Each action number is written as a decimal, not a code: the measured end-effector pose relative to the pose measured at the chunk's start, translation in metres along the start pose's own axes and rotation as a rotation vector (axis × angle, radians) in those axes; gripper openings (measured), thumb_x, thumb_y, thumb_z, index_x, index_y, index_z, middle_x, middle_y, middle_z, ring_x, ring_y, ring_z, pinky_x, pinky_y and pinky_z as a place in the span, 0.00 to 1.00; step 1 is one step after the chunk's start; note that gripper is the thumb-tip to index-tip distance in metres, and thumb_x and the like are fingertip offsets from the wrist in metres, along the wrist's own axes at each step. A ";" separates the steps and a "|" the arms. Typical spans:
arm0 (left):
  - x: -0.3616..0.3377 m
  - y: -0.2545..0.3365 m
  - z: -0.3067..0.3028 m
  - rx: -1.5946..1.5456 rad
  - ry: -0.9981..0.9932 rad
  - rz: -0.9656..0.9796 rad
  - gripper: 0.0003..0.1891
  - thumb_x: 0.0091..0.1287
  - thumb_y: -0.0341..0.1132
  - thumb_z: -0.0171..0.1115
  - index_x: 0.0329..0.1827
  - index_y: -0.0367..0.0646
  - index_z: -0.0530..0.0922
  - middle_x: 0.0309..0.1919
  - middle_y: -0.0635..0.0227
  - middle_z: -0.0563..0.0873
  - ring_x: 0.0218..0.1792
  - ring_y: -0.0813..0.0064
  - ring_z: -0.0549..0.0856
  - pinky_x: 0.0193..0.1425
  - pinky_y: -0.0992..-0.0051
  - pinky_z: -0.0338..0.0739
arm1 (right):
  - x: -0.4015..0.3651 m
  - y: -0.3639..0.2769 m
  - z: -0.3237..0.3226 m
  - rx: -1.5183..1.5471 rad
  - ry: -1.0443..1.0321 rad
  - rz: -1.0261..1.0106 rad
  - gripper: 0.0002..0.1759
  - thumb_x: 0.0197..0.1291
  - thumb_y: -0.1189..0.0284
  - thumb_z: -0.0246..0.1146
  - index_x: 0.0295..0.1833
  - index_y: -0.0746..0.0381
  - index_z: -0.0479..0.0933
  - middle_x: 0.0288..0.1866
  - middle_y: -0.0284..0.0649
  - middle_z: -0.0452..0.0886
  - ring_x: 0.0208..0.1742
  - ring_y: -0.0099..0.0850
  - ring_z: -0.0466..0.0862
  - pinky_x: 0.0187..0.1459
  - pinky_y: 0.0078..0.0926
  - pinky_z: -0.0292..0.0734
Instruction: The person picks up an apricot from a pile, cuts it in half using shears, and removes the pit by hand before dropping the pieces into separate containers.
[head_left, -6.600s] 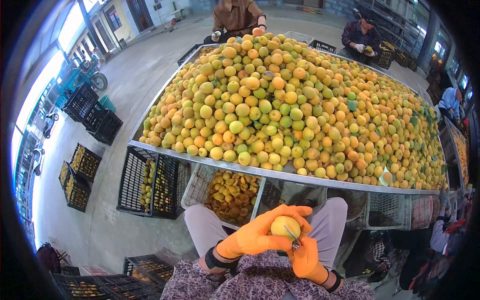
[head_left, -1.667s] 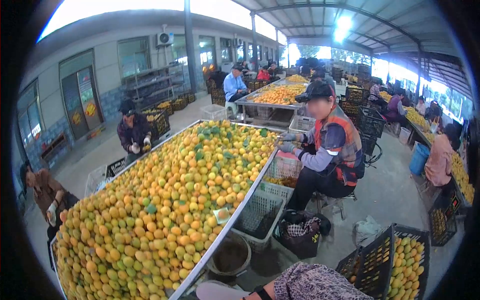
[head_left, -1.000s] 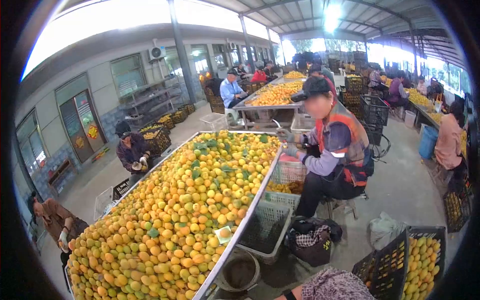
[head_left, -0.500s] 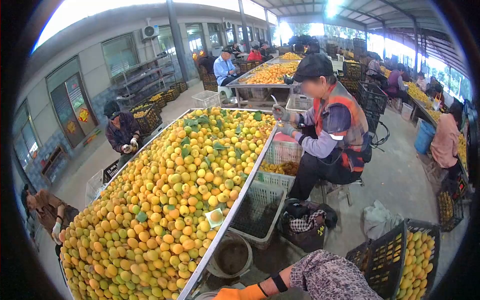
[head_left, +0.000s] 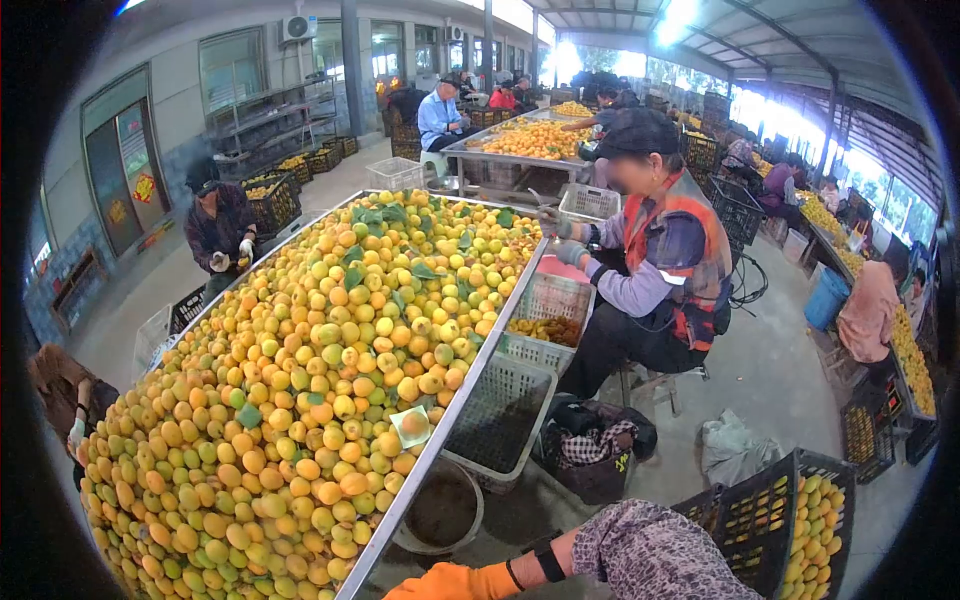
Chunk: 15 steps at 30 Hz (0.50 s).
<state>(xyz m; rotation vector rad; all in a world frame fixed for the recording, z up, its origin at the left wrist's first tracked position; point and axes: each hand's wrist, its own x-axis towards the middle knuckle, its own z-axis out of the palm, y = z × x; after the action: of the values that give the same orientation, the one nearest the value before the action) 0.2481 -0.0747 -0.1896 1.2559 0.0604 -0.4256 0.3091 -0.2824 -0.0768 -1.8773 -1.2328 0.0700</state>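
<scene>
The right hand (head_left: 450, 582), in an orange glove, is at the lower edge of the view, near the long side of the table (head_left: 460, 395). Its fingers are cut off by the frame, so I cannot tell whether it is open, closed or gripping. More of the glove shows than half a second ago; in the oldest frame both hands were together at a fruit and a small blade.

The yellow-green fruit (head_left: 300, 400) is heaped on the table, reaching its metal rim, with leaves (head_left: 380, 215) near the far end and a pale card (head_left: 411, 427) lying on the heap close to the long side.

Beyond the hand, along that side, are a round tub (head_left: 443, 508), a grey crate (head_left: 500, 415) and a basket (head_left: 548, 310) with fruit pieces. A co-worker (head_left: 665, 250) in a plaid vest sits by the far corner, head bent lower than a second ago, gloved hands at the rim. A dark bag (head_left: 600, 455) lies on the floor, between the grey crate and a pale sack (head_left: 735, 450). Black crates (head_left: 765, 520) of fruit stand behind the forearm.
</scene>
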 end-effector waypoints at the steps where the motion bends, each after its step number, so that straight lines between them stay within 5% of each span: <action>1: 0.003 -0.002 -0.004 -0.700 -0.009 -0.419 0.08 0.67 0.36 0.57 0.45 0.43 0.77 0.41 0.66 0.84 0.40 0.70 0.84 0.44 0.71 0.80 | 0.000 0.001 0.004 0.008 -0.005 0.004 0.12 0.57 0.56 0.62 0.40 0.51 0.75 0.26 0.42 0.78 0.24 0.45 0.80 0.23 0.43 0.73; 8: -0.028 0.054 0.056 0.066 0.112 0.163 0.09 0.65 0.34 0.61 0.46 0.43 0.77 0.40 0.67 0.85 0.40 0.72 0.84 0.43 0.71 0.80 | -0.004 -0.004 0.017 -0.048 0.067 0.052 0.14 0.60 0.55 0.60 0.43 0.51 0.74 0.28 0.42 0.76 0.22 0.44 0.78 0.22 0.43 0.72; 10: -0.031 0.070 0.063 0.842 0.189 0.260 0.14 0.63 0.38 0.63 0.47 0.43 0.76 0.42 0.67 0.84 0.43 0.73 0.84 0.46 0.72 0.80 | -0.005 -0.010 0.017 -0.064 0.058 0.091 0.14 0.60 0.54 0.60 0.45 0.51 0.74 0.28 0.42 0.76 0.23 0.44 0.79 0.22 0.43 0.72; 11: -0.030 0.053 0.059 0.262 0.208 0.153 0.16 0.60 0.40 0.66 0.48 0.42 0.77 0.40 0.68 0.84 0.40 0.72 0.84 0.45 0.71 0.80 | -0.005 -0.013 0.017 -0.065 0.078 0.115 0.15 0.60 0.54 0.60 0.46 0.51 0.73 0.29 0.43 0.76 0.23 0.44 0.78 0.22 0.44 0.72; 12: -0.032 0.049 0.059 0.260 0.210 0.150 0.16 0.60 0.40 0.66 0.48 0.42 0.77 0.40 0.68 0.84 0.40 0.72 0.84 0.45 0.71 0.80 | -0.005 -0.015 0.017 -0.071 0.099 0.137 0.16 0.60 0.54 0.59 0.47 0.51 0.73 0.29 0.43 0.76 0.22 0.44 0.78 0.22 0.44 0.72; 14: -0.033 0.067 0.080 -0.353 0.217 0.061 0.16 0.60 0.40 0.66 0.47 0.40 0.77 0.38 0.68 0.84 0.39 0.70 0.84 0.44 0.71 0.80 | -0.007 -0.018 0.020 -0.074 0.119 0.136 0.16 0.61 0.55 0.59 0.49 0.52 0.73 0.30 0.44 0.76 0.22 0.45 0.78 0.23 0.44 0.72; 15: -0.032 0.067 0.079 -0.390 0.207 0.084 0.13 0.62 0.37 0.63 0.46 0.39 0.77 0.37 0.68 0.84 0.40 0.69 0.84 0.42 0.71 0.79 | -0.007 -0.019 0.021 -0.075 0.145 0.145 0.16 0.61 0.56 0.59 0.49 0.52 0.73 0.30 0.44 0.75 0.23 0.46 0.78 0.23 0.44 0.72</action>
<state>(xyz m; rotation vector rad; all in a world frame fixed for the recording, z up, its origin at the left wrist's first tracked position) 0.2271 -0.1228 -0.0952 0.9093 0.2536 -0.1967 0.2825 -0.2720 -0.0795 -1.9979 -1.0128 -0.0346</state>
